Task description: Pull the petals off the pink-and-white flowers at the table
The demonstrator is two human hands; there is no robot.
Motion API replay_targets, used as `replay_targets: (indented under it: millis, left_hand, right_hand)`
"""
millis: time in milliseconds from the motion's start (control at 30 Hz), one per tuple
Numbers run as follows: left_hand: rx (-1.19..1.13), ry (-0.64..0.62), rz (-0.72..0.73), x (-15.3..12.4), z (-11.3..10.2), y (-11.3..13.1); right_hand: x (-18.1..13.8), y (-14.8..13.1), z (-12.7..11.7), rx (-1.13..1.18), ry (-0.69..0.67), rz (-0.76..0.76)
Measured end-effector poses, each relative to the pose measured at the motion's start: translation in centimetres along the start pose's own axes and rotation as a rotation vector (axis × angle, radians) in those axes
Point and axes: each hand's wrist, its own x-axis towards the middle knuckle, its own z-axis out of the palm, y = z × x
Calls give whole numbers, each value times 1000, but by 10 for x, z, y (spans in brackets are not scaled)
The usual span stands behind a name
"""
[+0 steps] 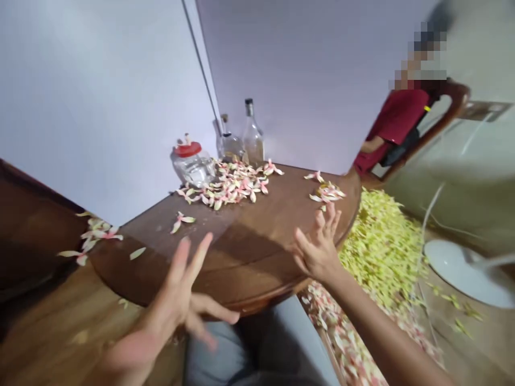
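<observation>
My left hand (183, 295) hovers over the near left edge of the round wooden table (261, 236), fingers spread and nothing in them. At the table's right side my right hand (317, 246) is raised, its fingers apart and partly curled, with no object visible in it. Just beyond its fingertips lies a small cluster of pink and white flowers (328, 192). A larger heap of the same flowers (235, 185) sits at the back of the table. One loose flower (181, 221) and a single pale petal (137, 253) rest on the left part.
Behind the heap stand a red-lidded jar (193, 163) and two glass bottles, one tall (253, 139). Yellow-green flowers (382, 241) and pink-white ones (341, 343) are piled on the right. A white fan base (470, 271) is beside them. A person in red (402, 115) sits beyond.
</observation>
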Motion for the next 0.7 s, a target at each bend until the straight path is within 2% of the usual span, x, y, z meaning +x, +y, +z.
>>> replay_targets:
  millis: [67, 100, 200, 267, 333, 433, 500, 600, 700]
  left_hand:
    - [-84, -129, 123, 32, -5, 19]
    - [-69, -136, 178, 53, -3, 26]
    - [128, 100, 421, 123, 7, 29]
    - [224, 222, 555, 161, 14, 16]
    - [318, 301, 667, 184, 18, -6]
    - [385, 333, 733, 195, 20, -39]
    - [420, 310, 794, 194, 19, -55]
    - [480, 312, 840, 192, 16, -63]
    - [504, 346, 784, 191, 15, -57]
  right_hand:
    - [44, 7, 4, -24, 12, 27]
    - [66, 11, 10, -21, -13, 46]
    - [123, 26, 46, 18, -177, 63]
    - [148, 34, 77, 25, -262, 14]
    - [162, 38, 106, 22, -315, -50]
    - [168, 39, 134, 11, -345, -100]
    - [167, 41, 140, 6, -344, -103]
    - [167, 40, 135, 20, -328, -98]
    - [172, 29, 118, 118, -207, -101]
